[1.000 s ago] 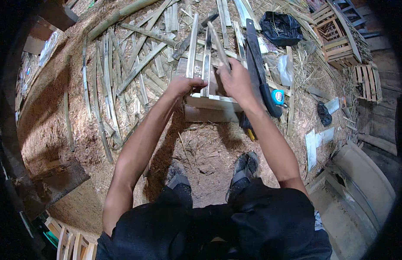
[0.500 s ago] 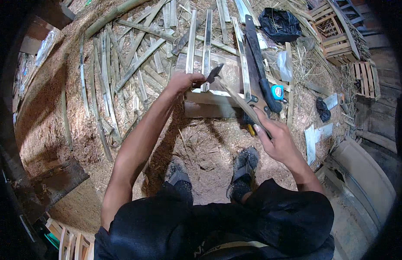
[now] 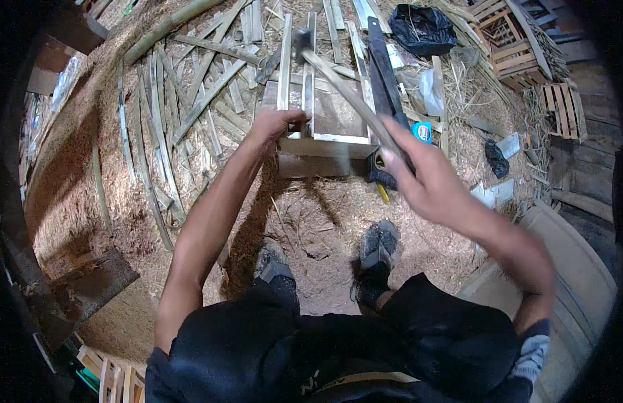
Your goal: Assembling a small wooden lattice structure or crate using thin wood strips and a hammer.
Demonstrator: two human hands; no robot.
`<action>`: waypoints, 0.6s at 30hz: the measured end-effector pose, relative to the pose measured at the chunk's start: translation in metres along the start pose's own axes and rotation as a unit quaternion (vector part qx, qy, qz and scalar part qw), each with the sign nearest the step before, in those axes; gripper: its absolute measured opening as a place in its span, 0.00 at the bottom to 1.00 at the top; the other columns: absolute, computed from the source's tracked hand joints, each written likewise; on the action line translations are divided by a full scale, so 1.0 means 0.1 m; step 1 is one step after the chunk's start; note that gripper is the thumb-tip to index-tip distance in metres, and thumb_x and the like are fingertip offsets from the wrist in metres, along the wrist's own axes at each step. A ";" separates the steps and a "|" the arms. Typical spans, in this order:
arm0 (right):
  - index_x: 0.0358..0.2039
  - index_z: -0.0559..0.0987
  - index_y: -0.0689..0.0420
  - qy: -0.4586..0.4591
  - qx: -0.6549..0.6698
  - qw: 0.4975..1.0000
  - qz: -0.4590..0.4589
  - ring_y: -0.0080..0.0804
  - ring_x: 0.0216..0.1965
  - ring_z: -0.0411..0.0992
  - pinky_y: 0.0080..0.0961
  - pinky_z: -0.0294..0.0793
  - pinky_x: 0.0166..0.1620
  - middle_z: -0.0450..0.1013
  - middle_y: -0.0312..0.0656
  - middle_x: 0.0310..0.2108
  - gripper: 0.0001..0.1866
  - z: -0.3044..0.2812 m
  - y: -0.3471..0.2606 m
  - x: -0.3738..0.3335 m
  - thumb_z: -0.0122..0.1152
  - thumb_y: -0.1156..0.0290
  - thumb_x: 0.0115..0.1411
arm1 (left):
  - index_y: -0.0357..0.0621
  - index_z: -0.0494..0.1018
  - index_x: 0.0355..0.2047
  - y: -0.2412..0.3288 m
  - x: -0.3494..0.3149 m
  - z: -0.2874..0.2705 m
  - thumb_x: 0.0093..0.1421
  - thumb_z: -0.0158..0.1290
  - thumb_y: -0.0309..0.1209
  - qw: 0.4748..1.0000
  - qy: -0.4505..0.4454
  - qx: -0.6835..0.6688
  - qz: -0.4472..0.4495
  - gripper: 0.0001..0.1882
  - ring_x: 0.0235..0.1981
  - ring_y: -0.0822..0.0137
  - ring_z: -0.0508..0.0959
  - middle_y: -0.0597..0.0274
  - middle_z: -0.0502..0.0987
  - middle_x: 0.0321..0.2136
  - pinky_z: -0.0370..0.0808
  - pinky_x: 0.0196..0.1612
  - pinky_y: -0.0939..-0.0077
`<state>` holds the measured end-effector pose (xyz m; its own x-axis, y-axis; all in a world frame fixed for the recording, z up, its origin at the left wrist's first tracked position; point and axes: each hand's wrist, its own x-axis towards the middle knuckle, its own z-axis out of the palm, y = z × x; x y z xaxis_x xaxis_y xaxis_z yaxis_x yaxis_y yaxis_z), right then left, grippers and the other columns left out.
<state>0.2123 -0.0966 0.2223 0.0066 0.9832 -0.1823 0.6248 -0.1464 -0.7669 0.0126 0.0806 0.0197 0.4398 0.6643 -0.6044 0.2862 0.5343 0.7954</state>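
Note:
My right hand (image 3: pixel 425 171) is closed around the wooden handle of a hammer (image 3: pixel 351 101). The hammer's dark head (image 3: pixel 302 43) is blurred, raised over the far part of the slats. My left hand (image 3: pixel 276 127) is closed at the near end of a narrow wooden slat (image 3: pixel 308 87), thumb and fingers pressed together there; whether a nail is between them cannot be made out. Two more slats, a left one (image 3: pixel 284 60) and a right one (image 3: pixel 360 67), run alongside it. Their near ends meet a wooden crosspiece (image 3: pixel 325 149).
A long dark saw blade (image 3: pixel 382 67) lies right of the slats, with a blue tape measure (image 3: pixel 421 131) beside it. Loose wooden strips (image 3: pixel 210 101) cover the ground at left. A black plastic bag (image 3: pixel 422 30) and wooden crates (image 3: pixel 516 50) stand at the far right.
The hammer head has swung up and away from the slat's near end, to the far left. My right hand and forearm have shifted; my left hand stays at the slat.

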 end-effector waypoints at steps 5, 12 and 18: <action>0.62 0.66 0.66 -0.006 -0.045 0.999 0.023 0.45 0.28 0.76 0.42 0.72 0.35 0.76 0.57 0.29 0.24 -0.03 -0.34 0.02 0.48 0.70 0.68 | 0.40 0.81 0.25 0.01 0.02 0.04 0.53 0.66 0.40 1.000 -0.016 0.024 0.007 0.14 0.21 0.74 0.71 0.67 0.77 0.21 0.66 0.26 0.78; 0.65 0.60 0.69 0.145 -0.003 0.987 0.067 0.52 0.37 0.78 0.40 0.76 0.43 0.75 0.62 0.35 0.27 0.94 -0.34 -0.69 0.47 0.73 0.67 | 0.36 0.80 0.22 0.06 0.02 0.14 0.48 0.67 0.32 0.999 -0.008 -0.036 0.020 0.11 0.20 0.73 0.73 0.64 0.77 0.20 0.67 0.24 0.77; 0.65 0.60 0.70 0.153 0.009 0.985 0.081 0.62 0.42 0.77 0.42 0.76 0.45 0.74 0.70 0.41 0.28 1.23 -0.41 -0.79 0.49 0.76 0.65 | 0.33 0.81 0.22 0.06 -0.03 0.12 0.44 0.68 0.32 0.999 -0.020 -0.031 0.014 0.13 0.20 0.72 0.74 0.61 0.77 0.20 0.68 0.23 0.77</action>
<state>0.0897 -0.1815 0.1927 0.3408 0.9336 -0.1108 0.5832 -0.3024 -0.7540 0.0231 0.0757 0.0271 0.4806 0.6583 -0.5793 0.2209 0.5484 0.8065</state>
